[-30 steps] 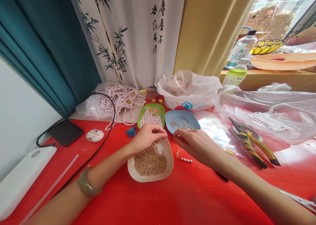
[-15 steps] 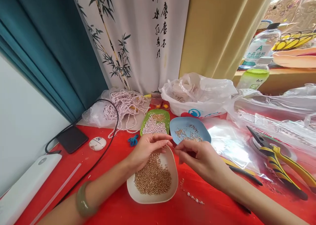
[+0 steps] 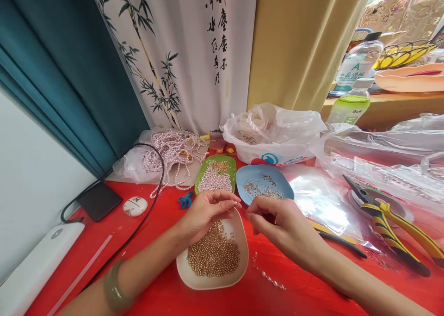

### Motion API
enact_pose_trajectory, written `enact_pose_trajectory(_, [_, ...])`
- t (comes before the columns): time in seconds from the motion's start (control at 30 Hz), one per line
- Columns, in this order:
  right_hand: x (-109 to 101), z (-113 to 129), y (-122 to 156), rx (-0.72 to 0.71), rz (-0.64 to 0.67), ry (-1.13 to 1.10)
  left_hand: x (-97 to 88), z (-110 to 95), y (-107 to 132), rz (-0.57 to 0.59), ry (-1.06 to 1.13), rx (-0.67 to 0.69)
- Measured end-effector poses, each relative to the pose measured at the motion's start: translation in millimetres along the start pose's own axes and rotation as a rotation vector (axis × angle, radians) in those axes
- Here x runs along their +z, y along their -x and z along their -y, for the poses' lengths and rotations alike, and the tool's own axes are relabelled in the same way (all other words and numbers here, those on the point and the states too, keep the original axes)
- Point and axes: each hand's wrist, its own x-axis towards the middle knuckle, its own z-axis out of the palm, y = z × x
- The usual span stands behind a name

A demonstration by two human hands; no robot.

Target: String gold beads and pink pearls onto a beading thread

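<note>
One pearl bead (image 3: 235, 203), by the far edge of the cream dish (image 3: 212, 283), pinched in the grip of the left hand (image 3: 208, 209); one apparent fine wire (image 3: 244, 209), pinched by the right hand (image 3: 281, 218), right of the dish; likely hazard: slackened pinch, bead lost among gold beads (image 3: 213, 256).

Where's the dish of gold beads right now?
In the head view, the dish of gold beads sits low, just left of centre, on the red table, partly hidden by the left hand and nearer the wearer than the green tray.
</note>
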Motion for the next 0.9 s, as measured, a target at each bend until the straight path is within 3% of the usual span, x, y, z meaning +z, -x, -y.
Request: enact_pose_trajectory(0.9, [3.7, -0.2, 0.0, -0.041, -0.019, -0.009, 0.2, 0.0, -0.5, -0.007, 0.087, -0.098])
